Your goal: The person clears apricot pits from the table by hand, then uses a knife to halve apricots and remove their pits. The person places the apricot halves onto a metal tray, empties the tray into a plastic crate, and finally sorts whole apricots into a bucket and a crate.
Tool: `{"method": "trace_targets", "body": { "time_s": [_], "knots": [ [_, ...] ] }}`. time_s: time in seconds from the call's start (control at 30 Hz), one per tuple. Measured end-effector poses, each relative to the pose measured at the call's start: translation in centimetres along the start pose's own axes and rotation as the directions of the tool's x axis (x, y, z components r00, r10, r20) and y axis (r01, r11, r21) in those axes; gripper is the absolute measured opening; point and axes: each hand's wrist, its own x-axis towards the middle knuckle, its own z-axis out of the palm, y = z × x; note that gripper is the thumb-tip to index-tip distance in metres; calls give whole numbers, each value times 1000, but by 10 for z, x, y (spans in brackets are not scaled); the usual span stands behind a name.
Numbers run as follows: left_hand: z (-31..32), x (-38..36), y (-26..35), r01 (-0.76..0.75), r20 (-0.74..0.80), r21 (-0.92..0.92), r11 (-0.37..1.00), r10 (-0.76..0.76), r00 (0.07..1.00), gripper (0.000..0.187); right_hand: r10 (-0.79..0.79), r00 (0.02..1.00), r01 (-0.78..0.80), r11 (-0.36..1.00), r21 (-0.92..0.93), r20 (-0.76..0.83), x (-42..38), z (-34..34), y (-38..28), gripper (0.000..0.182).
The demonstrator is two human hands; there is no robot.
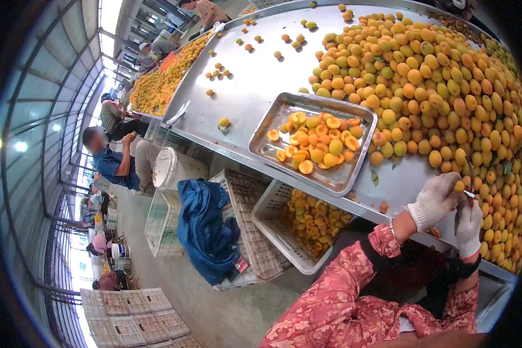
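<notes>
My left hand (432, 202), in a white knit glove, is closed around an apricot (459, 186) at the front edge of the metal table (238, 124). Close beside it, my gloved right hand (468, 227) grips a small knife (471, 194) with a thin curved blade, which is at the apricot. A big heap of whole apricots (412, 75) lies just beyond both hands. Left of them, a steel tray (258, 130) holds cut apricot halves (316, 139) and some that look whole. My fingertips are partly hidden by the gloves and the fruit.
Below the tray stands a plastic crate (271, 211) with apricot halves. A blue cloth (206, 226) drapes over crates beside it, near a white bucket (171, 168). A seated person (116, 162) works farther left. Stacked crates (133, 316) stand on the floor.
</notes>
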Motion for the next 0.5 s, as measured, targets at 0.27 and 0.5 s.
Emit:
{"method": "trace_targets", "body": {
  "time_s": [0.27,0.5],
  "knots": [
    [0,1,1,-7,54,65,998,3,999,36,259,963,-267,905,332,71,-2,3,3,32],
    [-1,1,3,-18,58,25,1000,17,998,40,469,856,-464,514,721,216,-10,-1,-11,28]
  ]
}}
